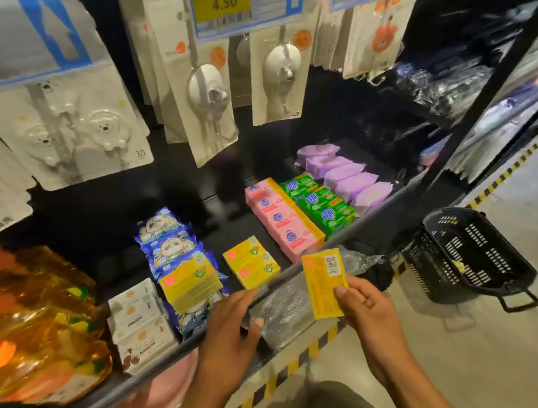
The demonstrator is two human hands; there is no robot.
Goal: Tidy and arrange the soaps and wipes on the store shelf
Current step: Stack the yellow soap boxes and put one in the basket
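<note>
Holding up yellow rectangular cardboard soap box (325,283) before grey shelf edge (369,215).
Pinched at lower corner by right hand (364,306), barcode side showing; with left hand (230,331) straight-fingered at same edge, gripping nothing.

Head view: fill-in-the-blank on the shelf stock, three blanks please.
The right hand pinches a ____ soap box.
The green soap boxes lie between the pink soap boxes and the ____ wipe packs.
The black basket stands on the ____.
Missing: yellow; purple; floor.
</note>
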